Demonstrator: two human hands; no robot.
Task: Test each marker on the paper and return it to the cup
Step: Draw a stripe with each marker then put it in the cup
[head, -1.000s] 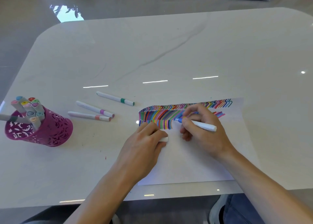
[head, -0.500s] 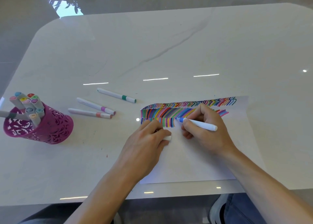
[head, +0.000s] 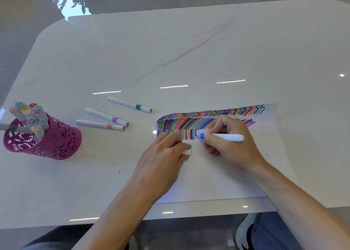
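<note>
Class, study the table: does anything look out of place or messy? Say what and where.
Three capped markers lie loose on the table between the cup and the paper, not in it. Small ink specks dot the table beside the paper.

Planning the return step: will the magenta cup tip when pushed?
Probably light: the cup has cut-out walls. Likely top-heavy: its markers stick well above the rim, bunched to one side. A sideways push may slide it on the glossy table.
</note>
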